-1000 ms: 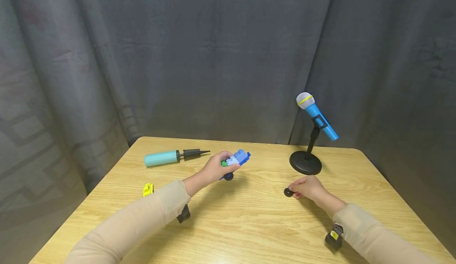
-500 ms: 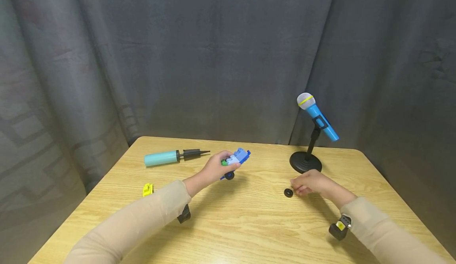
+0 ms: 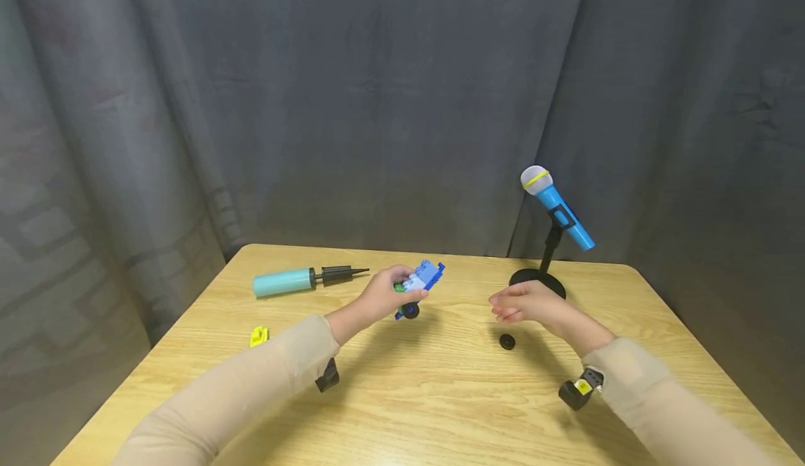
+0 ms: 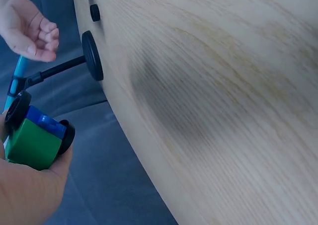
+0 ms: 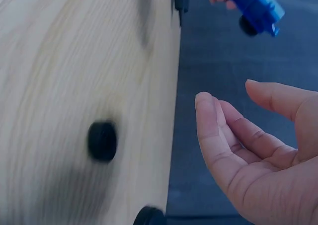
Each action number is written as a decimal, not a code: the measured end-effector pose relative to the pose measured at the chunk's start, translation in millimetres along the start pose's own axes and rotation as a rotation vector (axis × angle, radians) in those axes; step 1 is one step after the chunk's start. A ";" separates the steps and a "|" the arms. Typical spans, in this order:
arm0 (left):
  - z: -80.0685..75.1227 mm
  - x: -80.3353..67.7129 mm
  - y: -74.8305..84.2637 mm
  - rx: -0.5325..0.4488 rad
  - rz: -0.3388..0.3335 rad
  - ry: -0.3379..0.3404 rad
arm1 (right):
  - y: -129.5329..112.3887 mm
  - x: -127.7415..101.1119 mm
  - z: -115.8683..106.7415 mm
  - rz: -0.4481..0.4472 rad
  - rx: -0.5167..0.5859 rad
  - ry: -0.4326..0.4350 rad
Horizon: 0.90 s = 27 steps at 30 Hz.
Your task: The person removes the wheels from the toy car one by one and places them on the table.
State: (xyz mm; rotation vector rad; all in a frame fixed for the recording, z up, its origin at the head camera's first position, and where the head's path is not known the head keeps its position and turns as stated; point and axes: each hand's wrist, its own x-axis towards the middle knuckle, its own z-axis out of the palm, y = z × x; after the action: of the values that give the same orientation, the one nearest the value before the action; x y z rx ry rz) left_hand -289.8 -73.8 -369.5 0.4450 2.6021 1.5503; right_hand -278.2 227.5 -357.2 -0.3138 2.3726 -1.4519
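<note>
A toy car of blue and green building blocks (image 3: 423,275) is gripped in my left hand (image 3: 377,296), held above the middle of the table. Black wheels show on its green end (image 4: 34,144) in the left wrist view. My right hand (image 3: 534,304) hovers over the table in front of the microphone stand, fingers loosely bent and thumb apart from them, with nothing between. Below it a small black wheel (image 3: 506,341) lies flat on the wood; the right wrist view shows this wheel (image 5: 102,141) apart from the fingers.
A blue toy microphone (image 3: 560,207) leans on a black stand whose round base (image 3: 520,277) is partly behind my right hand. A teal hand pump (image 3: 284,282) lies at the back left. Near my left forearm is a yellow block piece (image 3: 259,336). Grey curtains (image 3: 377,103) hang behind the table.
My right hand has let go of the black wheel, risen from it and shifted slightly left, its fingers spreading. My left hand keeps the toy car nearly in place, tilting it slightly.
</note>
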 end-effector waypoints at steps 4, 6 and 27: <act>1.8 1.2 3.1 0.002 0.019 -0.001 | -12.5 5.6 10.5 -0.024 0.020 -0.012; 2.0 1.4 4.6 0.006 0.032 -0.002 | -18.9 7.6 17.1 -0.040 0.027 -0.024; 4.5 4.1 12.0 0.020 0.049 -0.094 | -44.3 24.1 61.0 -0.112 0.032 -0.156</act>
State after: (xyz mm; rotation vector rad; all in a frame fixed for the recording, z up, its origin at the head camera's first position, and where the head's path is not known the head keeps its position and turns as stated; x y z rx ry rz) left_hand -290.3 -63.5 -360.9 0.5731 2.5569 1.4811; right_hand -275.6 149.0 -347.5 -0.5400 2.2369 -1.4558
